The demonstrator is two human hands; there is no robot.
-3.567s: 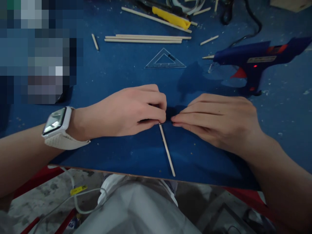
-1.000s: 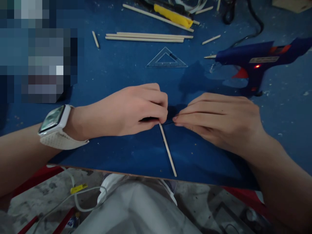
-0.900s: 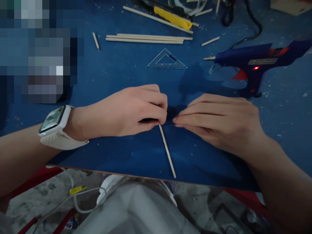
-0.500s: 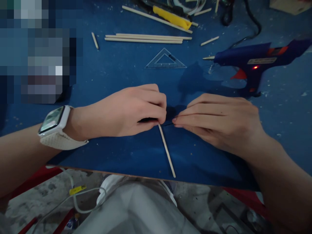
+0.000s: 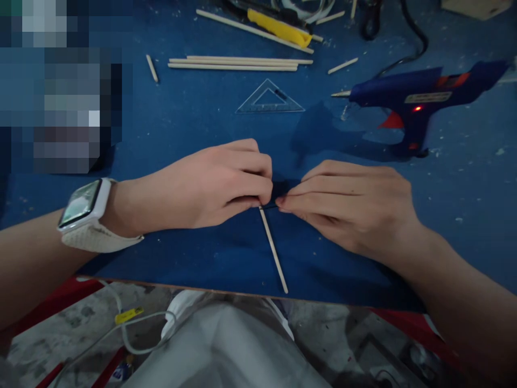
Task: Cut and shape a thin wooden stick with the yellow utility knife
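My left hand [image 5: 226, 186] pinches the upper end of a thin wooden stick [image 5: 274, 252], which slants down toward the table's front edge. Between my two hands runs a thin dark strand [image 5: 270, 207], crossing at the stick's top. The fingertips of my right hand [image 5: 347, 202] are pressed together on the strand's right end, a short gap from the stick. My left fingers hide the very tip of the stick. A watch is on my left wrist.
Behind my hands lie a clear set square [image 5: 270, 102], several wooden sticks [image 5: 238, 66] and a yellow-handled tool [image 5: 278, 28]. A blue glue gun [image 5: 404, 97] with a red light lies at the right. A short stick [image 5: 152, 68] is at the left.
My right hand has moved slightly left, closer to the stick. A little more of the stick's top shows beside my left fingers. The whole view has shifted slightly.
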